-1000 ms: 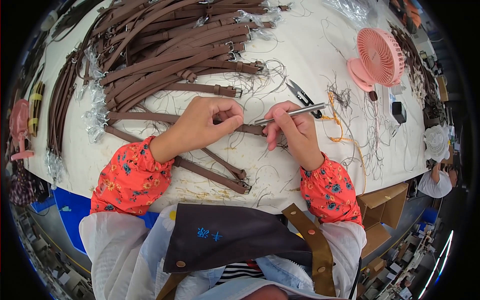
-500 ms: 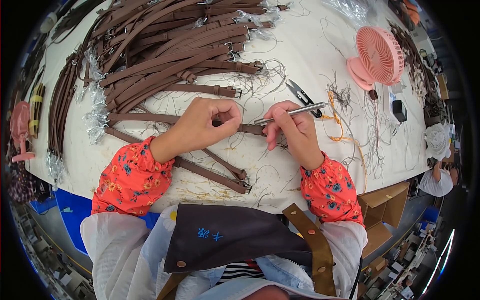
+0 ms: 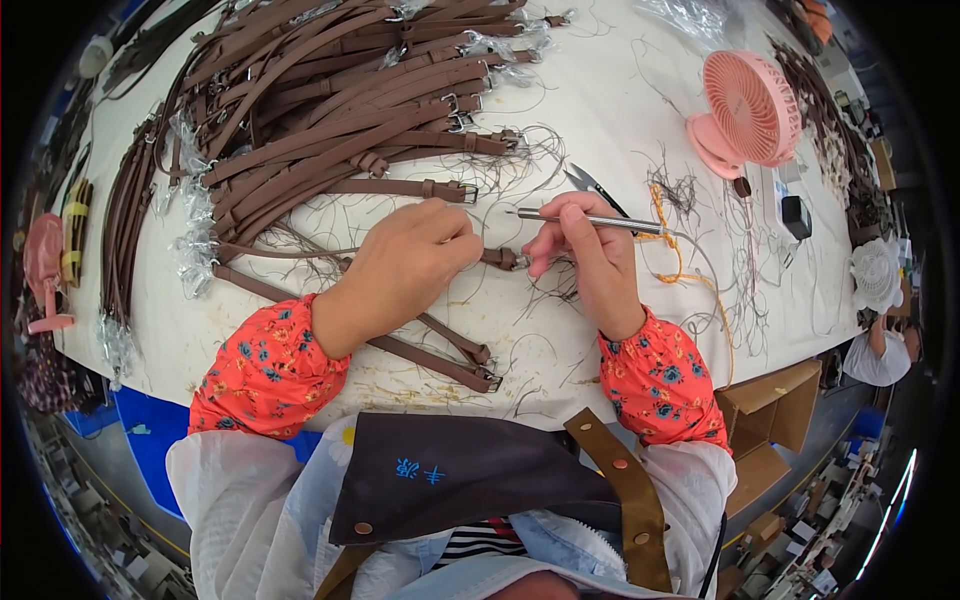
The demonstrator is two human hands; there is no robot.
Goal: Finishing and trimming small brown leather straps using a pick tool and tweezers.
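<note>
My left hand [image 3: 400,262] is closed over a brown belt [image 3: 500,258]; its fingers curl under, hiding that stretch of the strap. The belt's buckle end pokes out to the right of the fist. In my right hand [image 3: 592,262], between thumb and fingers, lies a slim silver pen-shaped tool [image 3: 615,222] with a grey cord behind it. Its thin tip points left, above the buckle and apart from it. The curled fingertips of that hand are close to the buckle; whether they touch it I cannot tell. Black thread snips [image 3: 590,184] lie just beyond the tool.
A large pile of brown belts [image 3: 300,130] with plastic-wrapped ends covers the far left. Two more belt ends [image 3: 440,364] lie nearer me. Loose threads and an orange cord [image 3: 668,268] are scattered about. A pink fan [image 3: 750,110] stands at far right; a cardboard box [image 3: 770,410] sits below the table edge.
My left hand has turned over, knuckles up, and its pinch is now hidden. The tool in my right hand has swung round, its tip now further left and tilted slightly up.
</note>
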